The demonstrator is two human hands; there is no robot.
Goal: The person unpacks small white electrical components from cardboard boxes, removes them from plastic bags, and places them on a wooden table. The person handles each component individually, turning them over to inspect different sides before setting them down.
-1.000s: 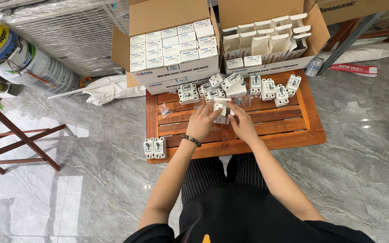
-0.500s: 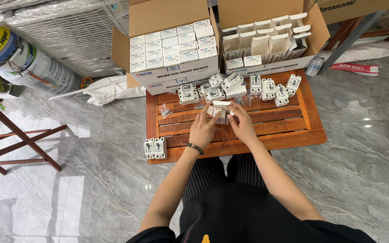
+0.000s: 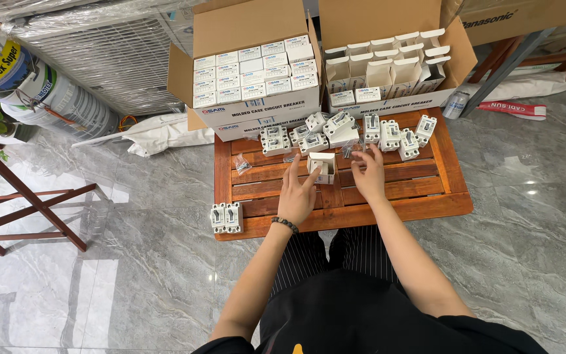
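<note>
Our left hand (image 3: pixel 298 190) pinches the small white carton (image 3: pixel 323 167) on the wooden worktop (image 3: pixel 394 196). Beside the carton, our right hand (image 3: pixel 369 172) rests with fingers loosely curled, holding nothing.

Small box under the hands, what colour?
White; the small box sits between the left hand and right hand, head view.

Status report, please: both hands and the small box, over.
Left hand steadies small white box, flap open. Right hand beside it, fingers curled; contents unclear. Loose white breakers crowd the wooden table behind.

2 open cartons (image 3: pixel 257 105), paint pail (image 3: pixel 67 105), folding stand (image 3: pixel 27 203).
</note>
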